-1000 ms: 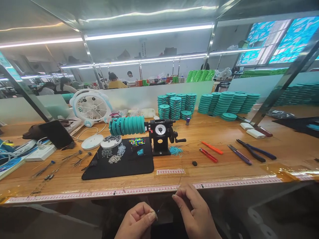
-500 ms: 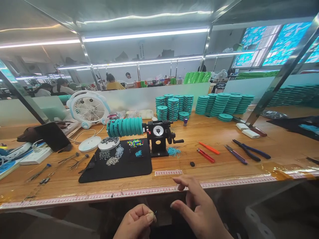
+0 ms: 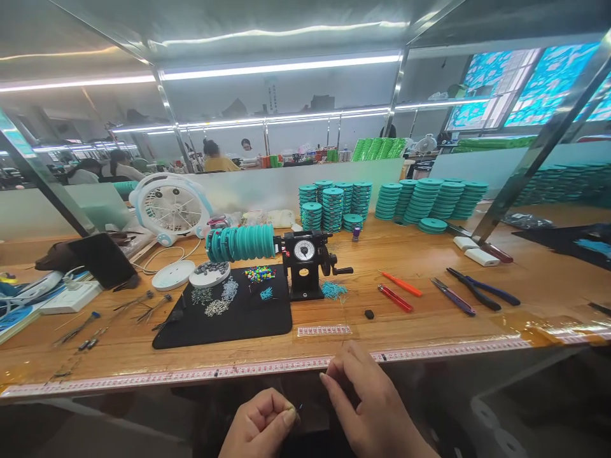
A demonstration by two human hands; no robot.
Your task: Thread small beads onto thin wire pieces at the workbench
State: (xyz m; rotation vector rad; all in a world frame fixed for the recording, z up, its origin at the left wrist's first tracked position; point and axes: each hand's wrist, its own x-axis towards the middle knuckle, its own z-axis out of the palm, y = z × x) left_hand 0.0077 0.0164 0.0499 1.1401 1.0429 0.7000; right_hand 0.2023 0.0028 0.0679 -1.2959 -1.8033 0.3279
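Below the front edge of the table, my left hand (image 3: 265,423) is closed in a pinch. A tiny thin piece with a bluish end (image 3: 300,406) sticks out at its fingertips; its kind is too small to tell. My right hand (image 3: 367,397) is just right of it, over the table edge, with thumb and forefinger drawn together. Whatever they pinch, if anything, cannot be made out. Beyond the hands stands a black hand-crank winder (image 3: 305,264) with a round dial, its shaft carrying a row of teal foam spools (image 3: 245,243).
A black mat (image 3: 258,318) holds colourful beads (image 3: 259,274) and small metal parts (image 3: 216,308). Thin blue pieces (image 3: 334,291) lie beside the winder. To the right are screwdrivers (image 3: 395,298), scissors (image 3: 452,296) and pliers (image 3: 477,289). Stacked teal spools (image 3: 426,197) and a fan (image 3: 172,207) stand behind.
My right hand has drawn its spread thumb and forefinger together and moved slightly left and down. My left hand keeps its pinch almost in place.
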